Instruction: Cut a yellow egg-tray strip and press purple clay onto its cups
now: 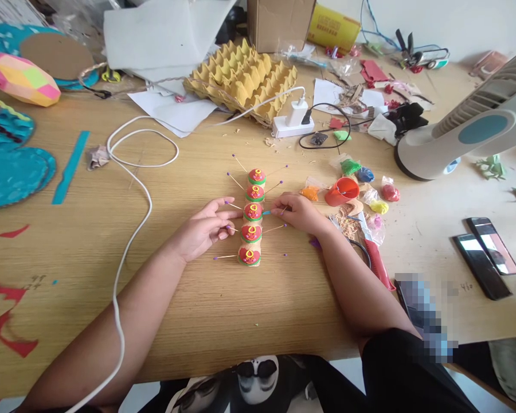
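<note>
- Thumb and forefinger of the right hand (pixel 303 213), by the head view, look pinched on a small flat blue strip (pixel 266 213), level with the third dome.
- Loosely spread, the left hand (pixel 200 232) reaches its fingertips to nine o'clock of that dome, probably to steady things.
- Between both hands, the tan bumpy row of five red, green-rimmed domes (pixel 253 213) runs twelve to six, the blue strip at its three o'clock.
- Thin purple-tipped sticks (pixel 235 182) jut sideways, likely why fingers come in low.
</note>
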`<state>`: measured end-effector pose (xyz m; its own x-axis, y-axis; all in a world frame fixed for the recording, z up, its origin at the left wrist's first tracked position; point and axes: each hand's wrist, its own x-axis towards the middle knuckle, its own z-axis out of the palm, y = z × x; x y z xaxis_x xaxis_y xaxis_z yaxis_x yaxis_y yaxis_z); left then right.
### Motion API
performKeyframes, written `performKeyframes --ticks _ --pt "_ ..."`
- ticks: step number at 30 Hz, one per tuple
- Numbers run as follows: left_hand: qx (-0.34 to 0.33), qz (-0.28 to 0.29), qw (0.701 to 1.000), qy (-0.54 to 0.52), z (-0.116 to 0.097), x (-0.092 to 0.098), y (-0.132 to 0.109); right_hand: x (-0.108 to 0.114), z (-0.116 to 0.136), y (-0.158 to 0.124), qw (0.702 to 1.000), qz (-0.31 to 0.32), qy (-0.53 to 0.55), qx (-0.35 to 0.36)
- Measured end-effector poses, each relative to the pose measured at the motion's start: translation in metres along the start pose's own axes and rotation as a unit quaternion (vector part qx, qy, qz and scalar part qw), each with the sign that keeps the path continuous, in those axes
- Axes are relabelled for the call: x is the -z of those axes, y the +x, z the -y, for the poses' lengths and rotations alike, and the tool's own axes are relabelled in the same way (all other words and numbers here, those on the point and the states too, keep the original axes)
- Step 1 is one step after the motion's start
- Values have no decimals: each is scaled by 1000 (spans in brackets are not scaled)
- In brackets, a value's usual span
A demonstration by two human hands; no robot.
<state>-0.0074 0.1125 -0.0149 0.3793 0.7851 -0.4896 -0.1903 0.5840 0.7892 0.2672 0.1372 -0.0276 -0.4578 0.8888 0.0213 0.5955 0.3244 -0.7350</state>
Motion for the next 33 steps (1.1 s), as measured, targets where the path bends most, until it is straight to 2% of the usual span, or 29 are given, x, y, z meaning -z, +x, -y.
performKeyframes --ticks 16,27,33 --pt "0 -11 1000 12 -2 -5 -2 -3 2 3 999 -11 -27 -18" --pt "4 -14 1000 11 -3 -4 -2 0 3 -1 998 -10 33 -49" --pt "4 -15 1000 15 -3 -5 -2 -1 2 1 998 -19 14 -60"
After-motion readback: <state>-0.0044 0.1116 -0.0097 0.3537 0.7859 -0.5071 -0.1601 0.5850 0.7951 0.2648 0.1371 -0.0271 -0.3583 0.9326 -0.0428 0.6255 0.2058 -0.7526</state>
